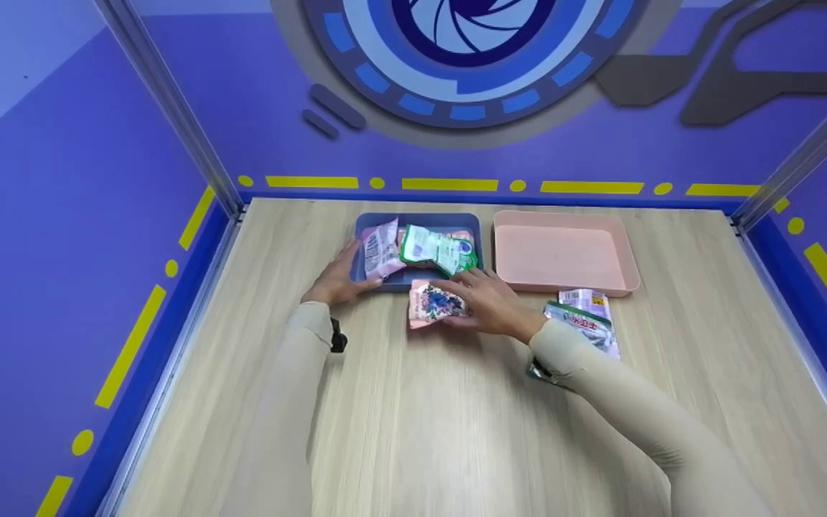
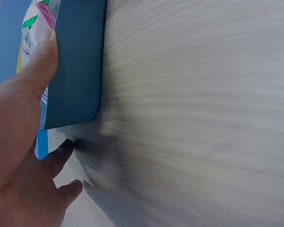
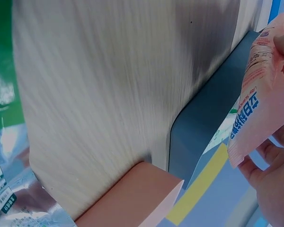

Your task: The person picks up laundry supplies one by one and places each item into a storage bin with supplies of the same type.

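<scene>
My right hand (image 1: 491, 301) pinches a pink packet with a floral print (image 1: 436, 304) just in front of the dark blue tray (image 1: 395, 287). In the right wrist view, the thumb lies on one face of this pink packet (image 3: 262, 94) and the fingers are behind it. At the tray's front left corner is my left hand (image 1: 339, 278), thumb along the front rim and fingers spread beside the left wall. Inside the tray lie a pink-and-white packet (image 1: 382, 250), a green-and-white packet (image 1: 436, 248) and more pink packaging, partly hidden beneath them.
A pink tray (image 1: 557, 251) with a bare floor stands right of the blue one. In front of it, a green-and-silver packet (image 1: 582, 323) overlaps a lilac packet (image 1: 593, 298), partly behind my right forearm. Purple panels (image 1: 241, 108) border the wooden table (image 1: 421, 431) at the back and sides.
</scene>
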Demonstrator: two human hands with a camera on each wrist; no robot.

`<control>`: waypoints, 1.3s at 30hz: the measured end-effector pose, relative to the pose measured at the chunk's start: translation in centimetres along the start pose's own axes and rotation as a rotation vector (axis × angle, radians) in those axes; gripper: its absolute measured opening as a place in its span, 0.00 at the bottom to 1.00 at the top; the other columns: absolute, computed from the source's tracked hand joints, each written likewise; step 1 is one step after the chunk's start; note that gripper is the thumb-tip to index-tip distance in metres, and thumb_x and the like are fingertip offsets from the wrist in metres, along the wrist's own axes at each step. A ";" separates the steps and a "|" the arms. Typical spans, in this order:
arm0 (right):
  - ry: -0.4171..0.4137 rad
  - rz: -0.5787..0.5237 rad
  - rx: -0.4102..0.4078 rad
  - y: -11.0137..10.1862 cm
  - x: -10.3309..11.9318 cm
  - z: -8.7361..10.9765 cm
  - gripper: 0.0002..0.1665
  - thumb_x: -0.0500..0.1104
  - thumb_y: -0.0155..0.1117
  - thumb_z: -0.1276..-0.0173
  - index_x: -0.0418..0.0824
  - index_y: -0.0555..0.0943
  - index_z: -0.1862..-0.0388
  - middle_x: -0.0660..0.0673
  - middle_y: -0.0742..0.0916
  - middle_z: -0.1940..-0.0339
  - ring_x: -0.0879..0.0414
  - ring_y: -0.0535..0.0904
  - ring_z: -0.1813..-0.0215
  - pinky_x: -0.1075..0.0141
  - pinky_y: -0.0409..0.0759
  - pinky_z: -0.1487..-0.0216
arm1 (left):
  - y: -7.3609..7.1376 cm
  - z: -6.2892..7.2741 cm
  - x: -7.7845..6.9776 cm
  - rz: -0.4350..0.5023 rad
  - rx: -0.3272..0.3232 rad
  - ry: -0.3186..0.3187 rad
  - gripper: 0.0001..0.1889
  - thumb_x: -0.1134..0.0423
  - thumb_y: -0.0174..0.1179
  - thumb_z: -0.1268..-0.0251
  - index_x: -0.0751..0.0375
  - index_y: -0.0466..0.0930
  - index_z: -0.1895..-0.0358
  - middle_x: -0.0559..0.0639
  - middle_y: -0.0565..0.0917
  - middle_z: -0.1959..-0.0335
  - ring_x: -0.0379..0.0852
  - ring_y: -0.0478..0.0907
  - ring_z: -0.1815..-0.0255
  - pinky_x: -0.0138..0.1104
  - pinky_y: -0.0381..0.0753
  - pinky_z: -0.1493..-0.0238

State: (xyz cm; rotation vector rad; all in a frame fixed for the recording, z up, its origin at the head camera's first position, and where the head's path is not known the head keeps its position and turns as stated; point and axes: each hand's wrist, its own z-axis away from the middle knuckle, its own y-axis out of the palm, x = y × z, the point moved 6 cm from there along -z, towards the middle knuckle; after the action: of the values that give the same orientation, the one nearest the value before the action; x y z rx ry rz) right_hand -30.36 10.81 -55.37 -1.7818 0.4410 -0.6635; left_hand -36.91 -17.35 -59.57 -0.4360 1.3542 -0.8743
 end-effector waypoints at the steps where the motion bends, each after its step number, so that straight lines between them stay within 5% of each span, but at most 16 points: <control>1: -0.004 0.001 -0.003 0.0 0.0 0.0 0.44 0.59 0.74 0.34 0.56 0.69 0.22 0.42 0.84 0.41 0.43 0.79 0.40 0.42 0.76 0.37 | 0.0 0.0 -0.1 0.000 0.000 0.004 0.54 0.47 0.68 0.32 0.56 0.40 0.15 0.54 0.40 0.14 0.56 0.41 0.15 0.48 0.45 0.18; 18: 0.016 -0.001 0.001 -0.2 -0.5 -0.2 0.44 0.60 0.73 0.34 0.57 0.68 0.21 0.42 0.84 0.40 0.43 0.78 0.39 0.42 0.75 0.35 | 0.2 -0.1 0.3 0.010 0.009 -0.059 0.56 0.43 0.68 0.34 0.51 0.38 0.15 0.51 0.39 0.14 0.54 0.40 0.15 0.48 0.45 0.18; 39: 0.005 0.035 -0.059 -1.1 -0.8 -1.0 0.44 0.59 0.74 0.35 0.56 0.70 0.22 0.41 0.85 0.45 0.43 0.80 0.44 0.44 0.79 0.42 | 0.1 0.0 0.2 0.017 0.002 -0.022 0.54 0.45 0.68 0.33 0.53 0.40 0.15 0.53 0.39 0.14 0.56 0.42 0.15 0.48 0.47 0.18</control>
State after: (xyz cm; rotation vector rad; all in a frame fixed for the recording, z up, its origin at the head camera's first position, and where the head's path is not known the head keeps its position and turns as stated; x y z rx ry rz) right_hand -31.66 10.88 -54.25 -1.8242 0.4988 -0.6361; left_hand -36.87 -17.42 -59.80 -0.4308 1.3353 -0.8548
